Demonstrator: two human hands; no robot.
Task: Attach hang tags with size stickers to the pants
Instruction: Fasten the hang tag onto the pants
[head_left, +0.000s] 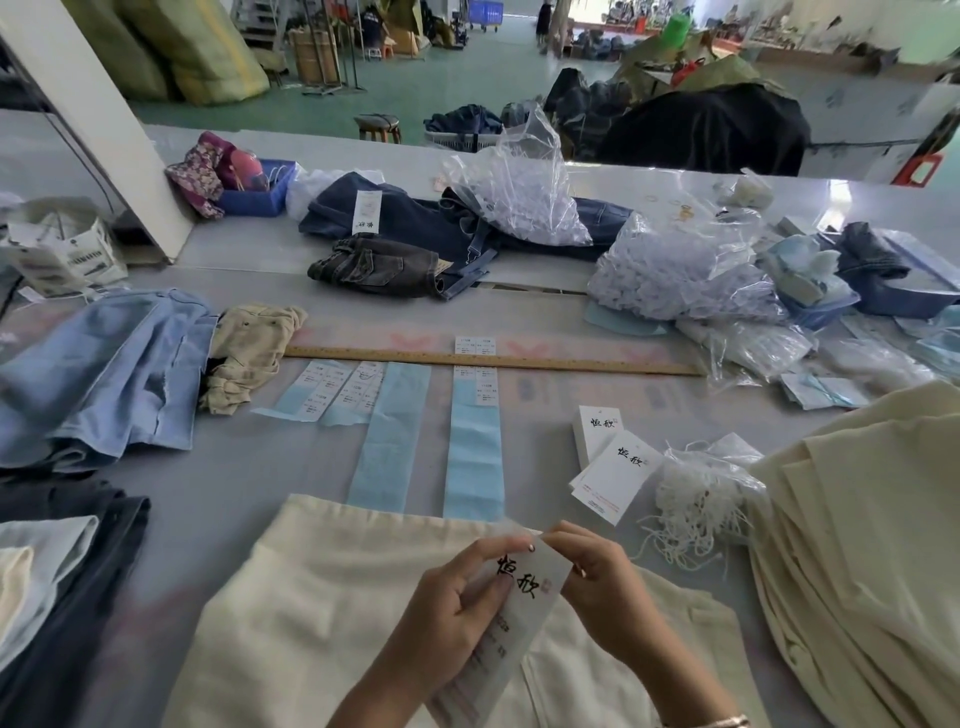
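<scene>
A white hang tag (519, 587) with black brush characters is held over cream pants (322, 587) that lie flat at the table's near edge. My left hand (457, 597) grips the tag's left side, thumb on its face. At the tag's top right corner my right hand (597, 571) pinches it. A stack of the same hang tags (613, 467) lies to the right, beside a bundle of white strings (696, 504). Strips of size stickers (475, 374) on blue backing paper (472, 457) lie just beyond the pants.
A pile of folded cream pants (862, 519) fills the right side. Blue and dark garments (93, 374) are stacked at the left. A wooden ruler (493, 361) crosses the table's middle. Jeans (395, 228) and clear plastic bags (675, 270) lie farther back.
</scene>
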